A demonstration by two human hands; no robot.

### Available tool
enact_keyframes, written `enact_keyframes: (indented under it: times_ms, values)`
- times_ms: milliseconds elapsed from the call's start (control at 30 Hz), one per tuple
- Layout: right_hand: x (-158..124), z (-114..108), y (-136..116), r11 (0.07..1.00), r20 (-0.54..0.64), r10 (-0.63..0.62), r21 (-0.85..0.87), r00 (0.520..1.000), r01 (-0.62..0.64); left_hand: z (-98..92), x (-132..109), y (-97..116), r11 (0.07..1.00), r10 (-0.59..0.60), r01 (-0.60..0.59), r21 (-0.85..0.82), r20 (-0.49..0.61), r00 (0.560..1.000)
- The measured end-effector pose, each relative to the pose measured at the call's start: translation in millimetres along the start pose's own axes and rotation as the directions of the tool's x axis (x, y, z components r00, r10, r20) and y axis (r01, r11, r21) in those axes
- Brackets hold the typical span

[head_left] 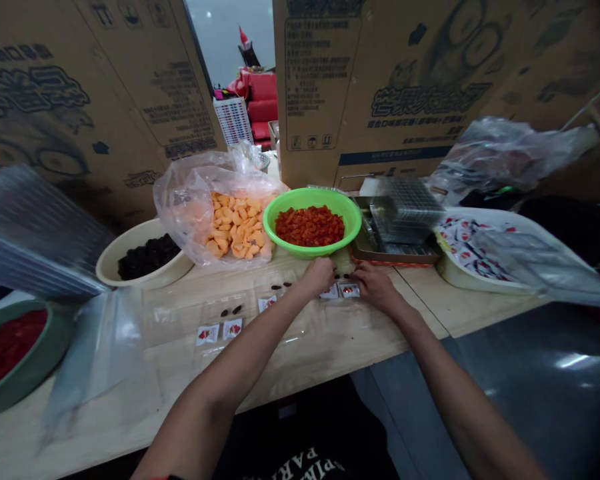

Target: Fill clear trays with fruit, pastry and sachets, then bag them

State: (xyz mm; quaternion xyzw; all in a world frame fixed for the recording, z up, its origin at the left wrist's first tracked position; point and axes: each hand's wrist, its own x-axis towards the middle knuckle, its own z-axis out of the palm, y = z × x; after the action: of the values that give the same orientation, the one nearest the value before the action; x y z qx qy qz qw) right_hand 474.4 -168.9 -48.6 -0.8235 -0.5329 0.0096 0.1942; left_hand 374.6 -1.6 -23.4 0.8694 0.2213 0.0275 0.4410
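Clear plastic trays lie in a row on the wooden table. The left one (225, 310) holds two dark pieces and two small white-and-red packets (233, 328); the middle one is partly behind my left forearm. My left hand (320, 275) is closed over the right tray, near its dark pieces, just below the green bowl (313, 250) of red-orange pieces; what it holds is hidden. My right hand (373, 283) has its fingers bent together at that tray's right side, beside a packet (350, 291). Whatever is between those fingers is too small to make out.
A bag of orange pieces (237, 227) and a cream bowl of dark pieces (145, 257) stand behind left. A green bowl (55, 340) and stacked clear trays (30, 233) are far left. Right are a dark box (395, 253) and a white tub of packets (473, 283). Cardboard boxes (370, 67) rise behind.
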Motion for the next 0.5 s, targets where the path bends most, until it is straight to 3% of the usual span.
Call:
enact_keyframes:
  times_ms: [100,200,333,400,500]
  values:
    - [-1.0,-6.4,3.7,0.996,-0.066,0.023,0.088,0.998,-0.017,-18.8,-15.0,-3.7,0.988,-0.05,0.042,-0.146,-0.049,0.998]
    - [1.8,-14.9,-9.2,0.977,-0.148,0.063,0.209,0.987,-0.031,-40.9,-35.4,-10.8,0.929,-0.128,0.12,-0.351,0.0,0.992]
    - [15.8,-18.5,-52.9,0.933,-0.124,-0.073,0.341,0.99,0.112,-59.5,-62.2,-19.5,0.755,-0.182,0.234,-0.612,0.147,0.972]
    - [21.9,-16.2,-75.7,0.914,-0.084,-0.161,0.364,0.983,0.181,-61.4,-74.2,-22.6,0.641,-0.149,0.287,-0.712,0.251,0.956]
    - [24.4,-12.0,-102.0,0.906,-0.024,-0.188,0.383,0.982,0.183,-59.5,-91.5,-27.4,0.593,-0.114,0.301,-0.747,0.292,0.95]
